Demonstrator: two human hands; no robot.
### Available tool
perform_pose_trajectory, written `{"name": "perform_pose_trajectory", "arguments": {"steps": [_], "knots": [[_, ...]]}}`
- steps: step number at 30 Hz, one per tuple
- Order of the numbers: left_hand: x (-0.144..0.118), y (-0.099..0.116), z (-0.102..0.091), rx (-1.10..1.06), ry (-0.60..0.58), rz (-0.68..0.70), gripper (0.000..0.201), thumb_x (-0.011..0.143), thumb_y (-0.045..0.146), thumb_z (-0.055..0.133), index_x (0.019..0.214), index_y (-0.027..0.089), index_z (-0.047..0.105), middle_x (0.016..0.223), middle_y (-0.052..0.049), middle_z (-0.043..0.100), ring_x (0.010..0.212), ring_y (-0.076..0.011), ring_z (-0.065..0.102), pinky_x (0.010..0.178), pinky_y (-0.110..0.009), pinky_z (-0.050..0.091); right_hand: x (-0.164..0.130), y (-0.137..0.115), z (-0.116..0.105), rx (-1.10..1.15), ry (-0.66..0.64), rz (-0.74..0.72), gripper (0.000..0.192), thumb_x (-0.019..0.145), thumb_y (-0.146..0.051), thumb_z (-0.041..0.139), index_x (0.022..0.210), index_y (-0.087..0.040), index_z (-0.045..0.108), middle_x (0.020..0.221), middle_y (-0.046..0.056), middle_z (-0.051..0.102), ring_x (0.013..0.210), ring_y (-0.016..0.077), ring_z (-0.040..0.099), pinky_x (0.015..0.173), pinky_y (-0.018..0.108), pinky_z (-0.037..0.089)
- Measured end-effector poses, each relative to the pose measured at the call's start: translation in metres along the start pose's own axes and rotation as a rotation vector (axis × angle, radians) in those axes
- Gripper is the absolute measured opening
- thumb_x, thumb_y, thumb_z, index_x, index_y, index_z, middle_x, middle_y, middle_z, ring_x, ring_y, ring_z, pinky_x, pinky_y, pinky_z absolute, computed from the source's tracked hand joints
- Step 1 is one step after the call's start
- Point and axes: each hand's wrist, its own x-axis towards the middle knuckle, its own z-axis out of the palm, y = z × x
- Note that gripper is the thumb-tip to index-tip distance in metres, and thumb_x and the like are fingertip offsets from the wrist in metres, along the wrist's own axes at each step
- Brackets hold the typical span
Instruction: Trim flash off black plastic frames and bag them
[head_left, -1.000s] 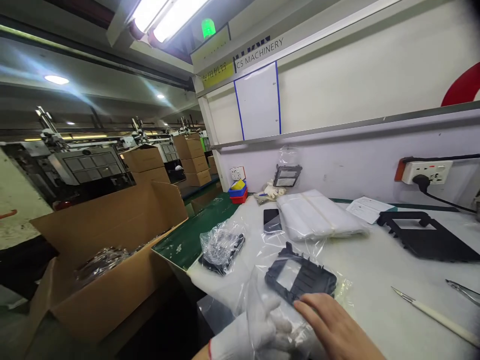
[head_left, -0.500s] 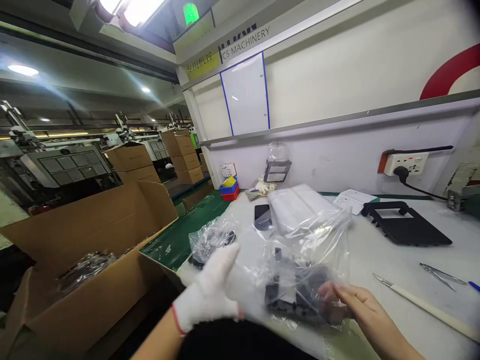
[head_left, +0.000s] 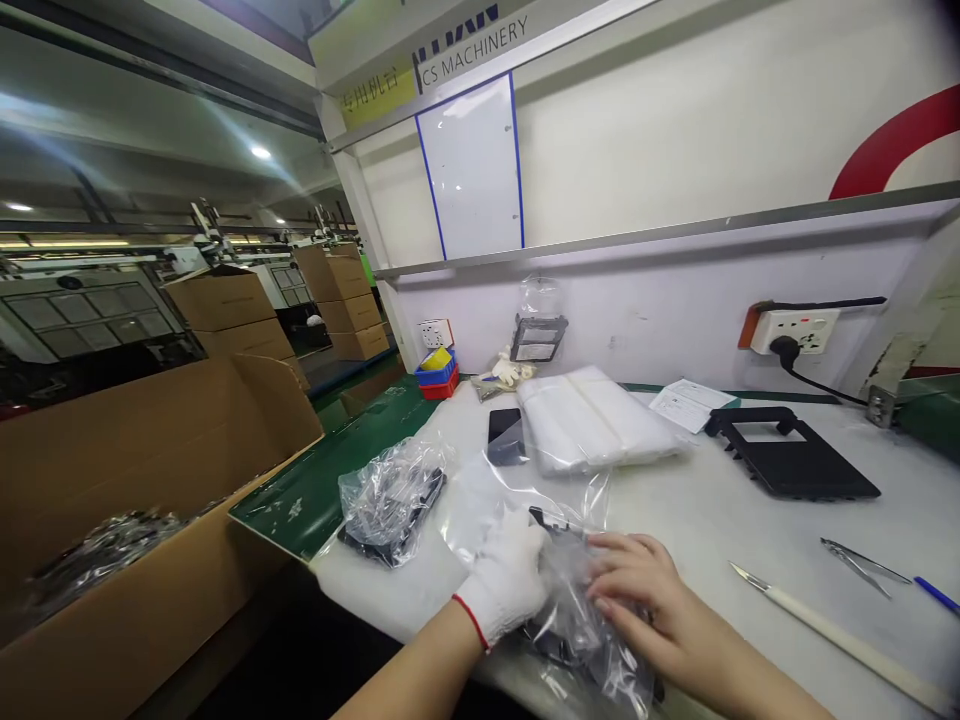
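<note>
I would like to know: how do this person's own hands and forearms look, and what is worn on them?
The left hand wears a white fabric glove with a narrow red edge at the wrist. The right hand is bare. No sleeve shows on either forearm.

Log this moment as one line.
left hand: gloved, on bagged black part; right hand: bare, at clear bag; nearby: knife, black panel

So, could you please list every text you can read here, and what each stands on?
"CS MACHINERY": on the bench's upper panel.
"专用机台": on the yellow label to its left.
Dark letters above "CS MACHINERY": only partly visible, not surely readable.
Print on the paper sheet by the wall: too small to read.
</note>
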Motion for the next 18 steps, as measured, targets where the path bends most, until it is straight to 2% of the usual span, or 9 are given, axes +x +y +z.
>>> {"name": "perform_pose_trajectory", "arguments": {"steps": [1, 2, 4, 7, 8, 10, 13, 15, 18], "knots": [[-0.002, -0.004, -0.002, -0.005, 0.033, 0.025, 0.032, 0.059, 0.012, 0.059, 0.090, 0.015, 0.064, 0.098, -0.013, 0.058, 0.096, -0.0307, 0.053, 0.090, -0.046, 0.039, 0.003, 0.002, 0.004, -0.034, -0.062, -0.020, 0.017, 0.087, -0.026, 0.043, 0.082, -0.023, 0.060, 0.090, 0.006, 0.066, 0.107, 0.0244, 0.055, 0.096, 0.057, 0.032], [-0.005, -0.008, -0.006, -0.045, 0.039, 0.089, 0.046, 0.058, 0.012, 0.059, 0.104, 0.016, 0.060, 0.110, -0.014, 0.055, 0.104, -0.0309, 0.049, 0.095, -0.045, 0.037, 0.004, 0.004, 0.008, -0.061, -0.095, -0.019, 0.018, 0.087, -0.022, 0.042, 0.080, -0.022, 0.058, 0.082, 0.003, 0.065, 0.096, 0.0216, 0.059, 0.097, 0.059, 0.029], [-0.011, -0.015, -0.016, -0.189, -0.042, 0.266, 0.060, 0.062, 0.018, 0.063, 0.120, 0.018, 0.051, 0.126, -0.013, 0.047, 0.117, -0.0293, 0.043, 0.101, -0.041, 0.032, 0.003, 0.011, 0.016, -0.083, -0.085, 0.021, 0.018, 0.085, -0.015, 0.041, 0.094, -0.022, 0.054, 0.077, 0.000, 0.063, 0.080, 0.0163, 0.061, 0.099, 0.059, 0.026], [-0.020, -0.019, -0.029, -0.211, -0.304, 0.418, 0.053, 0.064, 0.040, 0.068, 0.112, 0.021, 0.059, 0.126, -0.011, 0.049, 0.114, -0.0313, 0.045, 0.098, -0.042, 0.035, -0.001, 0.024, 0.024, -0.096, -0.044, 0.046, 0.033, 0.082, -0.012, 0.042, 0.113, -0.022, 0.047, 0.074, -0.002, 0.062, 0.071, 0.0139, 0.061, 0.100, 0.055, 0.029], [-0.021, -0.019, -0.031, -0.141, -0.371, 0.432, 0.049, 0.061, 0.045, 0.069, 0.105, 0.022, 0.063, 0.120, -0.011, 0.053, 0.108, -0.0315, 0.048, 0.094, -0.042, 0.038, -0.001, 0.027, 0.024, -0.112, -0.035, 0.051, 0.031, 0.083, -0.013, 0.042, 0.111, -0.023, 0.050, 0.075, -0.002, 0.062, 0.073, 0.0147, 0.061, 0.099, 0.055, 0.030], [-0.023, -0.016, -0.030, 0.000, -0.430, 0.463, 0.042, 0.059, 0.045, 0.069, 0.095, 0.023, 0.065, 0.103, -0.008, 0.060, 0.095, -0.0291, 0.052, 0.086, -0.039, 0.041, -0.003, 0.033, 0.022, -0.138, -0.037, 0.069, 0.022, 0.085, -0.019, 0.042, 0.098, -0.026, 0.058, 0.081, 0.001, 0.062, 0.086, 0.0181, 0.061, 0.097, 0.055, 0.032], [-0.023, -0.016, -0.026, 0.066, -0.391, 0.492, 0.032, 0.068, 0.038, 0.062, 0.097, 0.023, 0.062, 0.090, -0.006, 0.062, 0.088, -0.0257, 0.053, 0.084, -0.036, 0.041, -0.013, 0.038, 0.014, -0.084, -0.067, 0.120, 0.025, 0.090, -0.034, 0.037, 0.091, -0.030, 0.062, 0.102, 0.004, 0.061, 0.116, 0.0249, 0.048, 0.094, 0.051, 0.038], [-0.024, -0.018, -0.024, 0.045, -0.364, 0.489, 0.026, 0.075, 0.033, 0.056, 0.098, 0.022, 0.061, 0.089, -0.007, 0.062, 0.091, -0.0249, 0.053, 0.085, -0.034, 0.041, -0.024, 0.039, 0.008, -0.016, -0.109, 0.092, 0.032, 0.089, -0.045, 0.036, 0.107, -0.033, 0.060, 0.120, 0.005, 0.056, 0.124, 0.0279, 0.040, 0.094, 0.049, 0.039], [-0.025, -0.020, -0.021, -0.086, -0.258, 0.458, 0.021, 0.079, 0.032, 0.049, 0.089, 0.019, 0.062, 0.088, -0.009, 0.061, 0.090, -0.0229, 0.055, 0.082, -0.031, 0.042, -0.041, 0.035, 0.006, -0.009, -0.047, 0.068, 0.060, 0.081, -0.056, 0.043, 0.135, -0.031, 0.035, 0.135, 0.009, 0.044, 0.126, 0.0337, 0.036, 0.095, 0.051, 0.037]]}}
